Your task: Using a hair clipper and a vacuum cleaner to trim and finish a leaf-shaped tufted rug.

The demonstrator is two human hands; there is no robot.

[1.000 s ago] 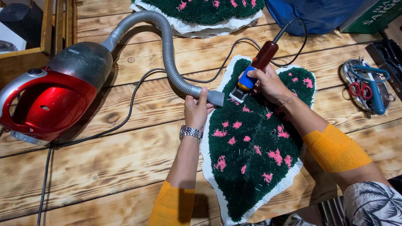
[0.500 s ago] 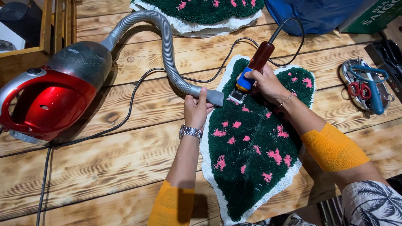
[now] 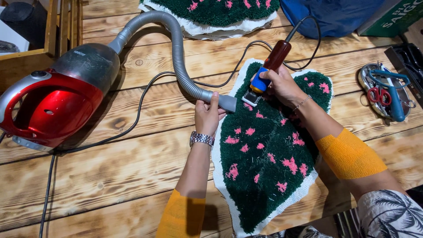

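The left hand (image 3: 207, 115) is wrapped around the end of the grey ribbed vacuum hose (image 3: 178, 53), just left of its nozzle. The right hand (image 3: 278, 84) grips a corded clipper with a dark red handle and a blue head (image 3: 267, 70), with its blade down on the far edge of the rug.

The dark green fluffy rug with pink spots and a white cloth border (image 3: 269, 150) lies flat on the wooden plank floor (image 3: 110, 176), between the two arms. It looks soft and floppy and probably light. It would bend if lifted, so the cloth border looks like the best place to hold it. The hose looks bendy but firm. The clipper looks hard and easy to grip by its handle.

The hose runs far and left to a shiny red and grey vacuum cleaner (image 3: 53, 103). At the far right corner is a green box with white letters (image 3: 392, 17), beside a blue bag (image 3: 326, 17). A round metal tray with red scissors and a blue tool (image 3: 385, 90) sits at the right.
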